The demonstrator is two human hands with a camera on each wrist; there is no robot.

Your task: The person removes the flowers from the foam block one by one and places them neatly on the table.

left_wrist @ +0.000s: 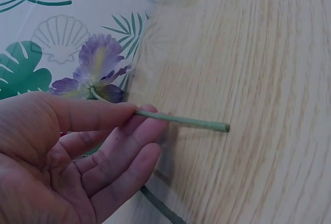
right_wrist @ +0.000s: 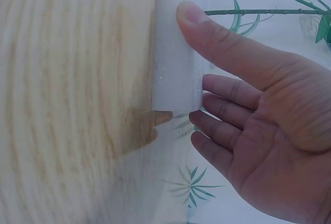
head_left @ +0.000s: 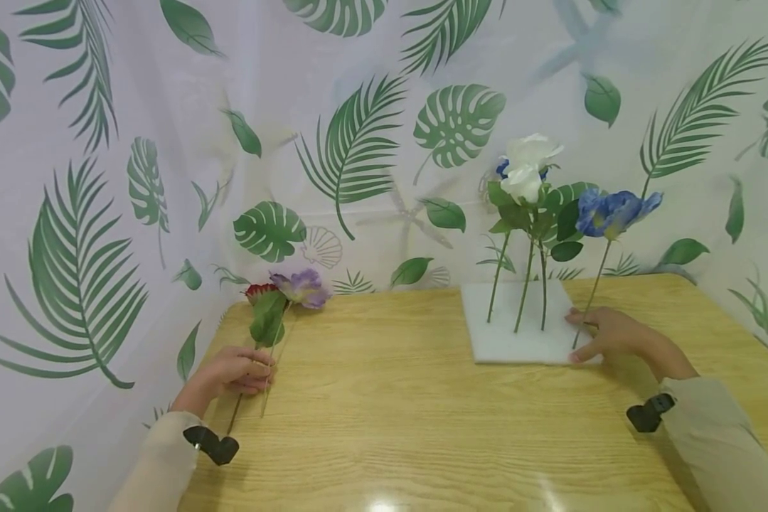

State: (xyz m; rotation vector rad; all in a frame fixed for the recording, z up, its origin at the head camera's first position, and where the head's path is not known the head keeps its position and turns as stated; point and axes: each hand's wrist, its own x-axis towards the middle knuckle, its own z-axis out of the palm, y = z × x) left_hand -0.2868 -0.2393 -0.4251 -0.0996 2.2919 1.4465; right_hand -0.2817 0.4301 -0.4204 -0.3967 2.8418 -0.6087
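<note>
My left hand (head_left: 240, 373) pinches the thin green stem (left_wrist: 181, 120) of a purple artificial flower (head_left: 304, 287) between thumb and fingertips. The stem's cut end sticks out past the fingertips in the left wrist view. A red flower (head_left: 259, 290) with a dark stem lies beside it, partly hidden. My right hand (head_left: 608, 333) holds the near right corner of a white foam board (head_left: 499, 348), thumb at the front edge and fingers along the side. White roses (head_left: 526, 171) and a blue flower (head_left: 614, 212) stand upright in the board; another blue bloom shows behind the roses.
The wooden table (head_left: 371, 398) spans the space between my hands. Behind it and along the left hangs a white curtain (head_left: 371, 249) printed with green leaves. Dark wrist cameras sit on both sleeves.
</note>
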